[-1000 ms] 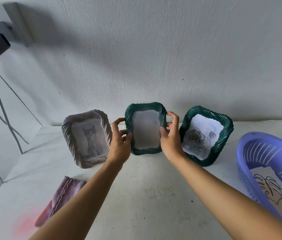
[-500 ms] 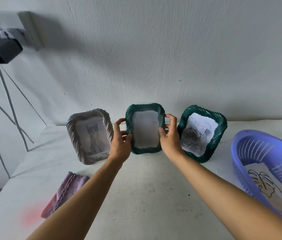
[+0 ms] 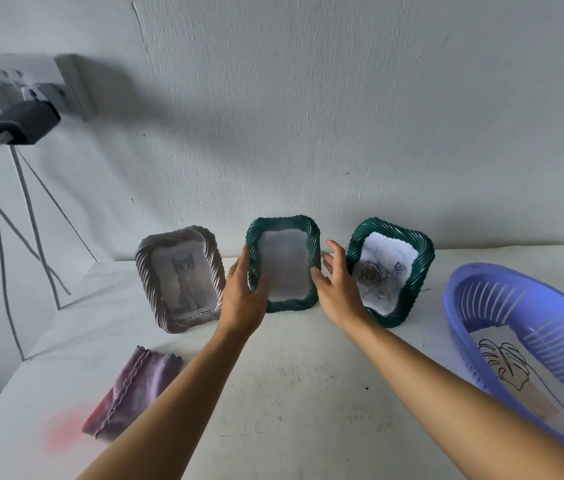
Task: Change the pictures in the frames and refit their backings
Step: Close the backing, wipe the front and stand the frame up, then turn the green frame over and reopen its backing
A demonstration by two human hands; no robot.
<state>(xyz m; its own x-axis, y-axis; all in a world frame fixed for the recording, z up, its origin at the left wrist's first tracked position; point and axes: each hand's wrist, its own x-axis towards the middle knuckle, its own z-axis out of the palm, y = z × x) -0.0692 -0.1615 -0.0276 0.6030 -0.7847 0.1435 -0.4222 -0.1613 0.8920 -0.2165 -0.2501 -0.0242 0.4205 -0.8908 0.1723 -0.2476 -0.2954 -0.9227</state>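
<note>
- Middle frame (image 3: 284, 268), dark green with a blank pane, stands upright on the table (image 3: 291, 375) near the wall (image 3: 342, 133), between the cat frame (image 3: 183, 278) and the rose frame (image 3: 389, 271).
- Left hand (image 3: 240, 299) pinches its left rim, thumb in front; right hand (image 3: 341, 292) hangs spread and loose, thumb at the right rim.
- Looks light and rigid, pane likely fragile: take it by both ribbed side rims, off the glass.

The middle green frame (image 3: 284, 268) stands on the desk (image 3: 291, 375), with the left hand (image 3: 242, 299) gripping its left edge, the right hand (image 3: 339, 292) spread at its right edge, and the cat frame (image 3: 180, 278) and rose frame (image 3: 391, 271) on either side of it.
</note>
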